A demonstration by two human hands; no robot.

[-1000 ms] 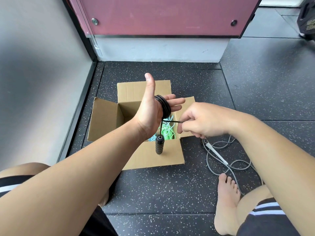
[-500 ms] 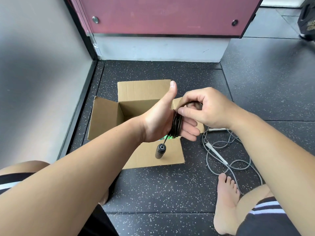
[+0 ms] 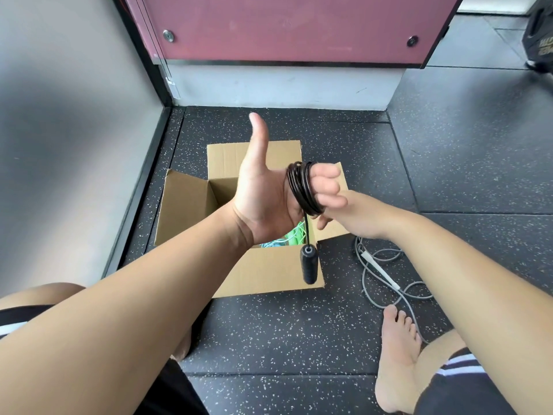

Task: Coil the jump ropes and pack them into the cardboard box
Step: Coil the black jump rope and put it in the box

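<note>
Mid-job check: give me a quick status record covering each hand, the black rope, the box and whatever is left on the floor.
left hand: raised over the box, thumb up, fingers fairly straight
black jump rope: coiled round the left hand's fingers
black handle: dangles from the coil, in front of the box's near flap
right hand: mostly hidden behind the left hand; grip cannot be told
cardboard box: open, on the floor
green rope: inside the box
grey jump rope: loose, uncoiled, on the floor right of the box
</note>
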